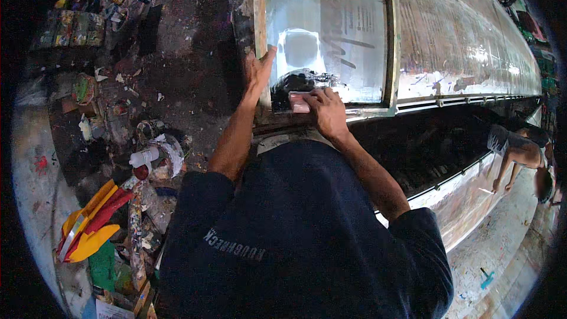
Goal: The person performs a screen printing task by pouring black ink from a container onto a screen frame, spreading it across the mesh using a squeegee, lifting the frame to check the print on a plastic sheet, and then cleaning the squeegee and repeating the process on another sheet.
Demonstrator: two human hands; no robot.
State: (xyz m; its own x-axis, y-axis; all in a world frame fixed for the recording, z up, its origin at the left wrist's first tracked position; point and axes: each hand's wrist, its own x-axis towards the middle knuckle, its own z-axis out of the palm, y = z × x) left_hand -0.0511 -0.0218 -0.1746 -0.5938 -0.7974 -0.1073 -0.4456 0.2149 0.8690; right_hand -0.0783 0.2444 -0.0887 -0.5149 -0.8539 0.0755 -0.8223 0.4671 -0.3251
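My left hand (258, 71) grips the left side of a wooden-framed printing screen (390, 41) lying on a long table. My right hand (328, 110) is closed on a short pinkish squeegee (299, 101) at the screen's near edge, with fingertips over its top. Black ink (282, 90) is smeared across the lower part of the screen's pale mesh around the squeegee. A large dark lettering shape shows faintly through the upper right of the mesh.
The long smeared table (466, 35) runs rightward. Below it, a co-worker (520, 153) bends over another long surface (443, 218). At left, cans (77, 26), a cluttered bucket (165, 153) and yellow-red cut pieces (88, 218) sit among scraps on the dark floor (177, 35).
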